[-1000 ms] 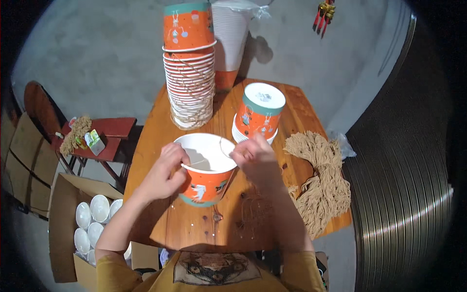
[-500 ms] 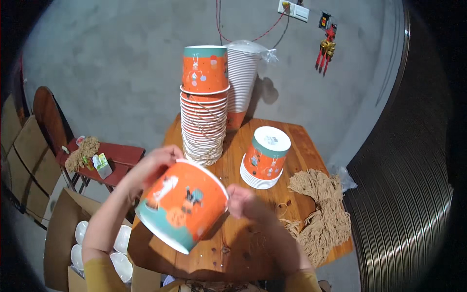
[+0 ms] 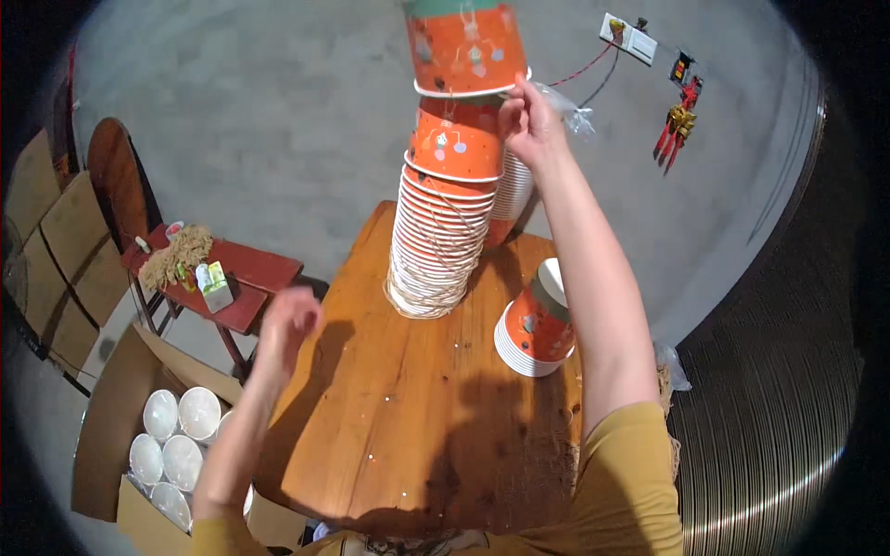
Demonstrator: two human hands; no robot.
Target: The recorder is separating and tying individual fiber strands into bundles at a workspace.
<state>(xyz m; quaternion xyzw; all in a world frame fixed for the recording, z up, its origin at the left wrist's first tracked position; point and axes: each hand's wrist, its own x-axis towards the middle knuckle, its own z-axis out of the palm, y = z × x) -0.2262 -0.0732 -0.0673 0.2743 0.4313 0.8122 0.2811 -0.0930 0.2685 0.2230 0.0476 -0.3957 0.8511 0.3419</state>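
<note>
My right hand (image 3: 533, 128) reaches far forward and pinches the rim of an upside-down orange paper bucket (image 3: 468, 51) with a green band. This bucket sits slightly tilted over the top of a tall stack of nested buckets (image 3: 440, 236), whose white rims show as bands, with thin string around them. My left hand (image 3: 292, 320) hangs left of the table, a little blurred, fingers loosely bent and holding nothing. Under my right forearm stands a shorter upside-down stack of the same buckets (image 3: 538, 324), partly hidden by the arm.
A wooden table (image 3: 399, 398) bears the stacks. Behind the tall one is a wrapped white stack (image 3: 513, 195). At lower left, an open carton (image 3: 102, 445) holds several white round containers. A red bench (image 3: 255, 269) carries string and a small box. Ribbed dark sheeting (image 3: 760, 445) stands right.
The bucket that both hands held over the table is now upside down at the top of the tall stack, in my right hand. My left hand has let go. The view has shifted.
</note>
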